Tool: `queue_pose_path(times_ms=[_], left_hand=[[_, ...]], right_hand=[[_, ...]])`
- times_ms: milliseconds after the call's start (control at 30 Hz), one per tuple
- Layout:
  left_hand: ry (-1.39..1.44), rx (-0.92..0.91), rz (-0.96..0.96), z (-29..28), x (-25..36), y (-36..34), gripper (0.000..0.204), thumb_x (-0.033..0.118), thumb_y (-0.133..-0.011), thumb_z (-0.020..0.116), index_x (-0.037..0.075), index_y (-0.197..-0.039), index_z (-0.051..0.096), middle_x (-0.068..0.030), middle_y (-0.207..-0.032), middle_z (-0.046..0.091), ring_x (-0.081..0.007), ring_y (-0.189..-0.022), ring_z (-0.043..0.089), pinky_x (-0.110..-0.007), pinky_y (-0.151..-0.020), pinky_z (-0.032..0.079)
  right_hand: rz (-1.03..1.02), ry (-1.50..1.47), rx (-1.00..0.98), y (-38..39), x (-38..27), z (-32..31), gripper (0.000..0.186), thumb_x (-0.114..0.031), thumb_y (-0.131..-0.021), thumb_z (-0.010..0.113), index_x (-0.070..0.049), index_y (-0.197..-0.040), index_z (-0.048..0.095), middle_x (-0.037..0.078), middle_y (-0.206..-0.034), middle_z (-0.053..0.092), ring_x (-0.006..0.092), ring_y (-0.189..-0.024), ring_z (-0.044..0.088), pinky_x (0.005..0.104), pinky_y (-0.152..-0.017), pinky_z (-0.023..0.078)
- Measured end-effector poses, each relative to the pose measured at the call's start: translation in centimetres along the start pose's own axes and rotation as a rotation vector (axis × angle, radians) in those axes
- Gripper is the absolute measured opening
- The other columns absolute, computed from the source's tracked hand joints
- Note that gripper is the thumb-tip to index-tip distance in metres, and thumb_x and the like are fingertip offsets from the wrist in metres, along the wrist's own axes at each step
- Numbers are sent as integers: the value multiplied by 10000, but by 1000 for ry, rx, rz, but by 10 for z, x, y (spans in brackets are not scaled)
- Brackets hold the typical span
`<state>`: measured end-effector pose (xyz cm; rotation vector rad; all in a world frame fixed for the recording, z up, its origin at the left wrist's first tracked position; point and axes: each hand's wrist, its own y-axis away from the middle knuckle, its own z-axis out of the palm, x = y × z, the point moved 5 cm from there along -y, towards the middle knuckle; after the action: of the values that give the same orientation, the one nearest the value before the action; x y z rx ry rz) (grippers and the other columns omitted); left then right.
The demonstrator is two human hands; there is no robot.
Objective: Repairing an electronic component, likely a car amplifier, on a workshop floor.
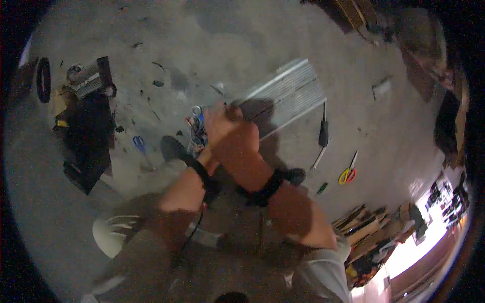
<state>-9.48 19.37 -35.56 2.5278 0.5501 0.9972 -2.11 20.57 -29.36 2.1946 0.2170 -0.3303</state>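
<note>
The silver metal panel (298,88) lies on the grey floor (202,55), just past the hands and to the right. It is long and flat with ridges, and its near left end is hidden by the hands and a dark shadow. The right hand (241,139) is curled and close against the left hand (214,126). The left hand is partly covered by the right one. Both are blurry, so I cannot tell what either hand holds or how wide the left one is. Each wrist has a black band (263,194) on it.

Just left of the hands is a messy pile of small bits (194,129), some of them blue. Farther left are blue-handled scissors (139,144), and past them a big black thing (91,126).

On the right, a tool with a dark handle (323,134) lies near the panel's corner. Scissors with yellow and red handles (348,175) lie farther right, their blades pointing away. A small green thing (322,188) is nearer. Brown flat pieces (369,230) are heaped at the near right.
</note>
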Motion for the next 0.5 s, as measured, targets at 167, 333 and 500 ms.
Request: queue_pose_path(times_ms=[167,333,500], left_hand=[[-246,-43,270,-9,30,17,318,323,-831,669,102,-1056,630,-174,-1004,649,-433,-1032,602,-503,-867,482],[-40,151,711,-38,63,35,343,313,-788,697,94,-1049,656,-163,-1036,631,-448,-981,582,-517,-840,477],[-80,273,501,21,0,1,393,320,-686,708,57,-970,635,-181,-973,565,-419,-877,570,-511,-747,455]], right_hand=[[-87,-20,119,-2,4,-1,308,-338,-921,583,-56,-1010,671,169,-1006,698,334,-955,684,441,-745,572],[-323,20,420,14,12,-49,350,-364,-930,589,-29,-997,666,206,-997,689,376,-943,670,462,-768,550],[-316,204,699,19,98,-137,396,-390,-940,595,-2,-984,660,242,-987,680,418,-931,656,484,-791,528]])
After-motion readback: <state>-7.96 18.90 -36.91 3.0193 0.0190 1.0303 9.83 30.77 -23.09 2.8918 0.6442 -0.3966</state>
